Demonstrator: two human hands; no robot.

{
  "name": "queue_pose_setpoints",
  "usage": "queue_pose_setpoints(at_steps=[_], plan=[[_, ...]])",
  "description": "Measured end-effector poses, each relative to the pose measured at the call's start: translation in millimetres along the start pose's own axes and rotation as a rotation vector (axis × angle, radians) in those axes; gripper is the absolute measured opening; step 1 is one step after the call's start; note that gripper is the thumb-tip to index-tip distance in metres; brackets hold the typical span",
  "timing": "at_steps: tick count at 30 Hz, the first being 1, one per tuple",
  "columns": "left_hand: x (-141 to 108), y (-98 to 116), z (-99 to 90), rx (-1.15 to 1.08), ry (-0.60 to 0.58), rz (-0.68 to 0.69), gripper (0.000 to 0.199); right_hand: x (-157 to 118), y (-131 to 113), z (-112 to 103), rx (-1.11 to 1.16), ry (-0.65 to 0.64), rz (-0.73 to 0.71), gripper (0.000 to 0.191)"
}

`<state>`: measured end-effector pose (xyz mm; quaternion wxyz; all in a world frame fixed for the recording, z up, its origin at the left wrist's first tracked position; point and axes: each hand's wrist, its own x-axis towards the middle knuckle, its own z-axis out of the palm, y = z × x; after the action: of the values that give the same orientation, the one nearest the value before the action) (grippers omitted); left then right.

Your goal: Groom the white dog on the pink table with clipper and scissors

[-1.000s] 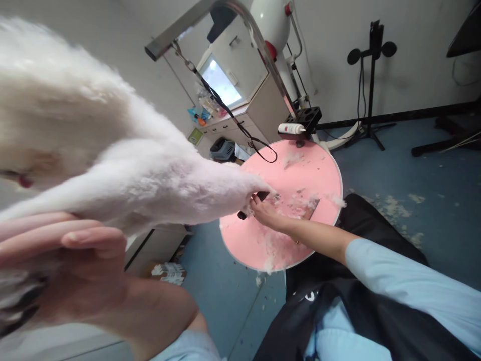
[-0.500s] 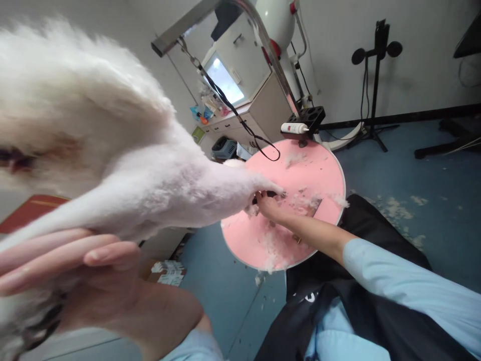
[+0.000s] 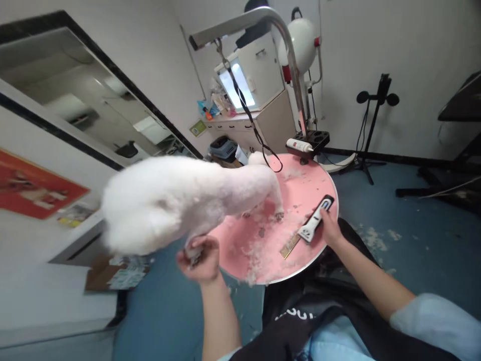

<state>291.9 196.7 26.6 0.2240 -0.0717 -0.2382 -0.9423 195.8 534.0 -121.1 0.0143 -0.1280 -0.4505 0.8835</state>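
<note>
My left grip [image 3: 205, 260] is curled around a paw [image 3: 195, 253] of the white dog [image 3: 240, 188]. Its fluffy head [image 3: 137, 208] is up and left of that grip. My right grip [image 3: 328, 223] is wrapped around the clippers [image 3: 314, 219], which poke out over the pink tabletop [image 3: 306, 183].

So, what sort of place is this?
Probably a pet grooming room: there's a white dog on a round pink table, loose fur scattered over the tabletop, and clippers in the person's right hand.
</note>
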Motion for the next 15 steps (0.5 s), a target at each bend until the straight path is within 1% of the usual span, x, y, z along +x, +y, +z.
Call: queue_pose_setpoints(at_steps=[1,3,5,6,7,8,9,10,11,12,13,14,15], plan=[[4.2,-11.2,-7.1,-0.019,0.024,-0.031,0.031,11.3,-10.4,-13.2,0.063,0.118,-0.028,0.050],[12.6,-29.8,-22.3,-0.055,0.167,-0.047,0.020,31.7,-32.3,-35.6,0.141,0.318,-0.102,0.048],[15.6,-45.0,-38.3,-0.038,0.365,-0.093,0.005,44.9,-50.5,-53.5,0.182,0.451,-0.147,0.045],[14.8,-52.2,-46.0,0.004,0.465,-0.143,0.005,48.0,-56.7,-61.2,0.208,0.478,-0.147,0.044],[13.2,-59.8,-52.9,0.057,0.548,-0.204,0.013,49.1,-60.6,-68.1,0.239,0.475,-0.132,0.043],[11.8,-68.1,-58.5,0.113,0.607,-0.268,0.018,48.7,-62.4,-73.9,0.269,0.440,-0.102,0.044],[12.0,-77.7,-62.3,0.170,0.640,-0.331,0.022,47.3,-62.4,-78.5,0.291,0.380,-0.061,0.044],[14.7,-88.8,-64.0,0.230,0.637,-0.389,0.023,45.6,-61.0,-81.7,0.300,0.305,-0.017,0.045],[20.8,-101.6,-63.2,0.300,0.607,-0.437,0.023,44.0,-58.9,-83.4,0.296,0.224,0.019,0.044],[30.5,-115.9,-60.2,0.379,0.546,-0.473,0.022,42.9,-56.5,-83.3,0.283,0.146,0.043,0.043],[43.8,-131.6,-55.2,0.470,0.481,-0.466,0.017,42.2,-54.1,-81.7,0.264,0.081,0.058,0.041],[59.9,-148.3,-49.0,0.554,0.410,-0.393,0.011,41.8,-51.9,-78.8,0.244,0.030,0.066,0.038],[77.6,-165.5,-42.1,0.626,0.338,-0.349,0.007,41.2,-49.7,-75.0,0.226,-0.008,0.072,0.035]])
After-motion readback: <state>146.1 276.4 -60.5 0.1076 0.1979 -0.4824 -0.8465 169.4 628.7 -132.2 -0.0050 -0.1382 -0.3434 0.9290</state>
